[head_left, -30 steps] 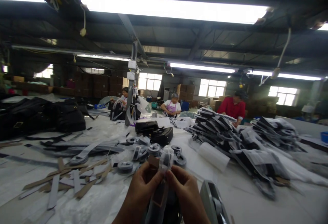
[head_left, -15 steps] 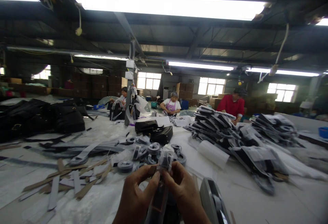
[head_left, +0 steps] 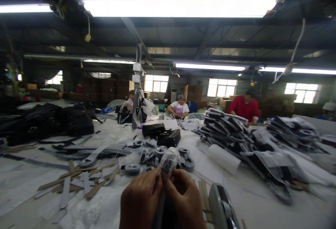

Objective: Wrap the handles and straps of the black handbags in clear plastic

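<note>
Both hands are low in the middle of the head view, close together. My left hand (head_left: 140,195) pinches the side of a strap wrapped in thin whitish film (head_left: 170,158). My right hand (head_left: 183,195) grips the same wrapped strap, its thumb and fingertips pressed on it just below the bunched top. A grey band runs down from the grip between my wrists, mostly hidden by the hands. Just beyond the fingers lie several rolled grey straps (head_left: 132,169). A grey tape dispenser (head_left: 223,206) stands right of my right hand.
Brown and white card strips (head_left: 65,190) lie at the left, others (head_left: 204,195) beside the dispenser. Black bags (head_left: 168,136) and stacked wrapped straps (head_left: 223,126) lie farther back. A white roll (head_left: 223,159) is at the right. Several people sit across the table, one in a red top (head_left: 243,108).
My left hand has turned inward, its fingers now closer to the right ones. A small brown piece at its fingertips no longer shows. The view has shifted slightly left.
</note>
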Tool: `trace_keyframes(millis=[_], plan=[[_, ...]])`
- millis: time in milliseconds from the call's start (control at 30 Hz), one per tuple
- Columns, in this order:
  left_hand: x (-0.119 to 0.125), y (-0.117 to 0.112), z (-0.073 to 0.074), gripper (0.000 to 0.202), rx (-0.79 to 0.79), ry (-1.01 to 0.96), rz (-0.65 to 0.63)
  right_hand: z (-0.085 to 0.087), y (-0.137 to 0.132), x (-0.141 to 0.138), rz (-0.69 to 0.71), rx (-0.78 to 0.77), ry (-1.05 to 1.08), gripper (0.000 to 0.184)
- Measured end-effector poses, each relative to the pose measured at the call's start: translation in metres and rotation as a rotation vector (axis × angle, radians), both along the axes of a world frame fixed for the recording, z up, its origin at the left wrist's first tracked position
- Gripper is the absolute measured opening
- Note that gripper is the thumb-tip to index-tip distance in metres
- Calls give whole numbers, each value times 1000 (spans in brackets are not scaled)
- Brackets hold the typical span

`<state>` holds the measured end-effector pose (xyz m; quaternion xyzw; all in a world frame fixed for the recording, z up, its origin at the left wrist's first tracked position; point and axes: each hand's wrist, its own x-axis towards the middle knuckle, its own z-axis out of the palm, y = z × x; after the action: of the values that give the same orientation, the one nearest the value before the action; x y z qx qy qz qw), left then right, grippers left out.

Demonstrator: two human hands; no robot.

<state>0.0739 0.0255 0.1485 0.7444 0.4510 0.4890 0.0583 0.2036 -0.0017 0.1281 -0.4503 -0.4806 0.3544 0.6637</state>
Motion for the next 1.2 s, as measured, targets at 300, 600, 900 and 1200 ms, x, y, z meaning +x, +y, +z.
trace_keyframes(millis=[300,600,900,1200], plan=[[11,-3,-35,52,105,119,-161,-9,1,5,-47,17,-27,36],[9,-5,-28,57,-115,-52,-365,-6,-7,18,-28,-3,22,41],[13,10,7,39,-724,-544,-659,1,-13,20,5,-19,0,36],[14,-3,8,47,-837,-641,-466,-66,-65,146,-750,-238,-575,28]])
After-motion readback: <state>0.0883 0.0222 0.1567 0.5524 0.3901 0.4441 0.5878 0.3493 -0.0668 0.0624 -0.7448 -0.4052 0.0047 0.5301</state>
